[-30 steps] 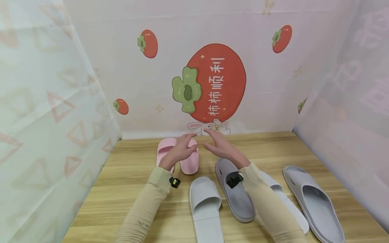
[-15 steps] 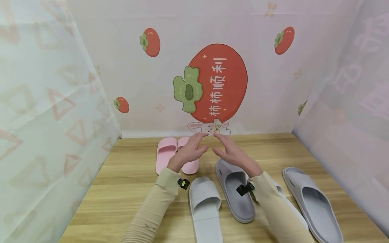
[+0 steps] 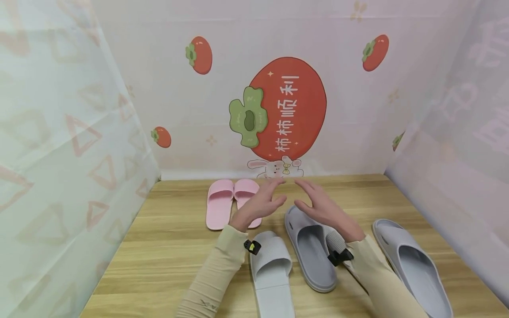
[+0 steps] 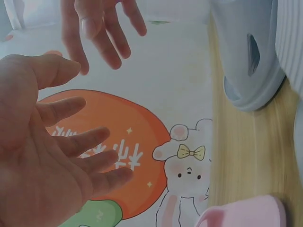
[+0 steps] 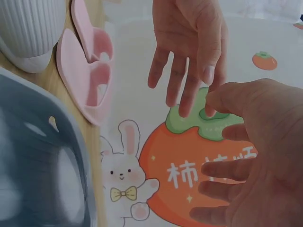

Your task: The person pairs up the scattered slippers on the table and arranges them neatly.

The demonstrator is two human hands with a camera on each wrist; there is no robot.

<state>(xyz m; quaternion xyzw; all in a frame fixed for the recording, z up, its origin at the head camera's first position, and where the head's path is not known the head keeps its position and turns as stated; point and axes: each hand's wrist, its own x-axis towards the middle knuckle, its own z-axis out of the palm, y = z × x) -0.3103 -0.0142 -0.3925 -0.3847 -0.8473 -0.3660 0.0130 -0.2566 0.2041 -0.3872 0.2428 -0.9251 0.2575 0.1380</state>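
Observation:
My left hand [image 3: 261, 203] hovers beside the right one of two pink slippers [image 3: 218, 210], its forearm partly covering it. To the right, my right hand [image 3: 326, 210] hovers above a grey slipper [image 3: 317, 256]. Both palms face each other with fingers spread and relaxed, a small space between the fingertips, and neither holds anything. In the left wrist view the left palm [image 4: 52, 151] is in front and the other hand's fingers hang above it. A white slipper with a ribbed strap [image 3: 273, 256] lies near my left wrist. Another ribbed slipper [image 3: 336, 242] is mostly hidden under my right forearm.
A second grey slipper [image 3: 417, 269] lies at the far right of the wooden surface [image 3: 159, 247]. Behind stands a white backdrop with a printed persimmon [image 3: 302, 115]; patterned side panels close off left and right. A small black device [image 3: 252, 247] sits on each wrist.
Both hands have moved to the right, keeping the same relaxed pose. The pink slippers are more uncovered, and the ribbed slipper at right is more hidden by my right forearm. The slippers stay in place.

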